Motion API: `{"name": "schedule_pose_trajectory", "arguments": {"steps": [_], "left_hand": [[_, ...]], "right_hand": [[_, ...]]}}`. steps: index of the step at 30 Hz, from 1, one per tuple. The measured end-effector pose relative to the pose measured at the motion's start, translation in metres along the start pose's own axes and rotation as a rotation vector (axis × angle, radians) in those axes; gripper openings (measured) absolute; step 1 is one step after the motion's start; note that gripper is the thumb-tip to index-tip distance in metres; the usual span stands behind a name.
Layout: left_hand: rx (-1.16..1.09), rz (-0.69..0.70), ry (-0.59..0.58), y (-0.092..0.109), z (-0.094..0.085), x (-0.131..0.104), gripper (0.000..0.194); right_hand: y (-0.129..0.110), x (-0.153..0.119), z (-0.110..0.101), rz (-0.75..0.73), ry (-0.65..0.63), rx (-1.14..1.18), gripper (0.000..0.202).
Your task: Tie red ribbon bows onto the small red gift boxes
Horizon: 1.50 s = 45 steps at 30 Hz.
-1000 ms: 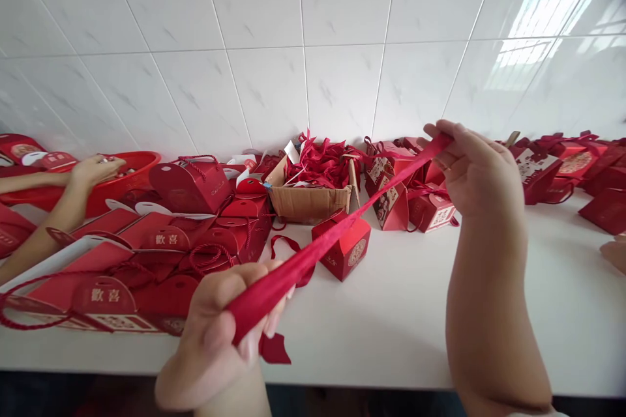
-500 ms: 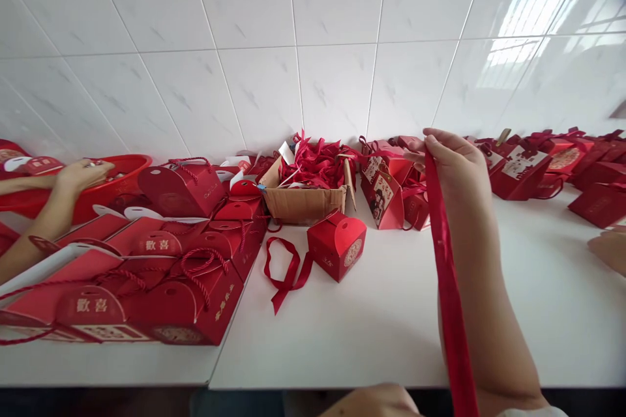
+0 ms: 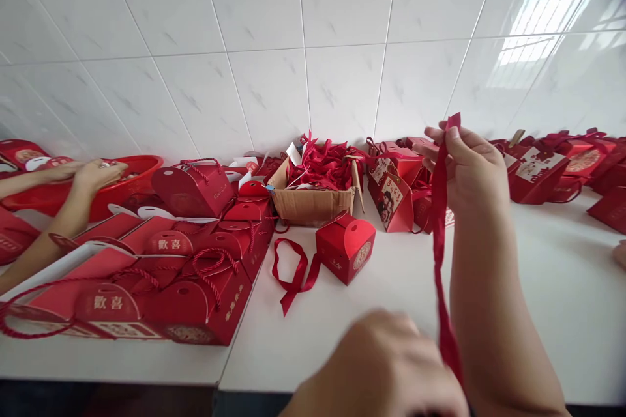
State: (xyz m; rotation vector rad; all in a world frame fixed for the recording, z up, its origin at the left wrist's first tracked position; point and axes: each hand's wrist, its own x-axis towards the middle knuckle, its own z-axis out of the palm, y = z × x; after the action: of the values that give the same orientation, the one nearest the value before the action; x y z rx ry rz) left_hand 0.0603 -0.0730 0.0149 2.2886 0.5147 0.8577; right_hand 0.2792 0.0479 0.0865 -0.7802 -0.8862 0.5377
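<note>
My right hand (image 3: 472,159) is raised at the right, pinching the top end of a red ribbon (image 3: 439,228) between thumb and fingers. The ribbon hangs down in front of my forearm towards my left hand (image 3: 386,368), which is blurred at the bottom centre, knuckles up, its fingertips hidden. A small red box (image 3: 346,247) with a round gold pattern stands closed on the white table. Beside it, on its left, lies a looped red ribbon (image 3: 296,285).
Behind stands a cardboard box (image 3: 313,206) heaped with red ribbons. Red gift boxes (image 3: 195,303) crowd the left; more boxes (image 3: 538,172) line the wall at right. Another person's hands (image 3: 100,174) are over a red basin (image 3: 147,166). A hand shows at the right edge.
My left hand has risen into view from the bottom edge. The ribbon's top end now sticks up above my right fingertips. The view has shifted slightly.
</note>
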Motion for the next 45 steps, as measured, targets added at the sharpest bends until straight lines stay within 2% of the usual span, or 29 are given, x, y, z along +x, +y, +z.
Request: {"name": "schedule_pose_trajectory", "arguments": {"steps": [3, 4, 5, 8, 10, 12, 14, 16, 20, 21, 24, 27, 33, 40, 45], "left_hand": [[0.154, -0.134, 0.535, -0.021, -0.020, 0.014, 0.013], [0.242, -0.179, 0.658, -0.031, -0.025, 0.019, 0.011], [0.302, -0.250, 0.693, -0.042, -0.028, 0.022, 0.016], [0.242, -0.453, 0.592, -0.072, -0.028, 0.026, 0.050], [0.129, -0.518, 0.554, -0.083, -0.023, 0.025, 0.080], [0.062, -0.546, 0.515, -0.089, -0.019, 0.024, 0.096], [0.054, -0.563, 0.468, -0.091, -0.016, 0.023, 0.095], [0.081, -0.574, 0.444, -0.092, -0.016, 0.023, 0.087], [0.147, -0.554, 0.457, -0.093, -0.018, 0.021, 0.079], [0.156, -0.542, 0.461, -0.093, -0.018, 0.021, 0.079], [0.171, -0.504, 0.469, -0.092, -0.017, 0.022, 0.075], [0.187, -0.521, 0.456, -0.091, -0.015, 0.023, 0.069], [0.237, -0.525, 0.432, -0.088, -0.015, 0.025, 0.061], [0.228, -0.558, 0.335, -0.078, -0.018, 0.022, 0.062], [0.248, -0.560, 0.282, -0.070, -0.020, 0.017, 0.064]], "right_hand": [[-0.003, 0.000, -0.002, -0.022, -0.001, 0.049, 0.007], [-0.005, -0.002, -0.003, -0.032, -0.011, 0.057, 0.006], [-0.009, -0.004, -0.004, -0.041, -0.033, 0.060, 0.005], [-0.024, -0.014, -0.006, -0.047, -0.171, 0.024, 0.007], [-0.035, -0.023, -0.005, -0.018, -0.314, -0.055, 0.014], [-0.043, -0.030, -0.002, 0.031, -0.454, -0.140, 0.023], [-0.043, -0.036, 0.002, 0.083, -0.540, -0.183, 0.029], [-0.034, -0.040, 0.007, 0.159, -0.599, -0.199, 0.033], [0.009, -0.054, 0.003, 0.511, -0.866, -0.181, 0.033], [0.021, -0.059, -0.001, 0.592, -0.897, -0.160, 0.035], [0.051, -0.079, -0.014, 0.609, -0.838, -0.125, 0.038], [0.064, -0.095, -0.019, 0.632, -0.799, -0.145, 0.041], [0.066, -0.104, -0.013, 0.698, -0.655, -0.107, 0.042], [0.066, -0.105, -0.016, 0.800, -0.698, -0.113, 0.040], [0.062, -0.106, -0.018, 0.783, -0.706, -0.177, 0.046]]}}
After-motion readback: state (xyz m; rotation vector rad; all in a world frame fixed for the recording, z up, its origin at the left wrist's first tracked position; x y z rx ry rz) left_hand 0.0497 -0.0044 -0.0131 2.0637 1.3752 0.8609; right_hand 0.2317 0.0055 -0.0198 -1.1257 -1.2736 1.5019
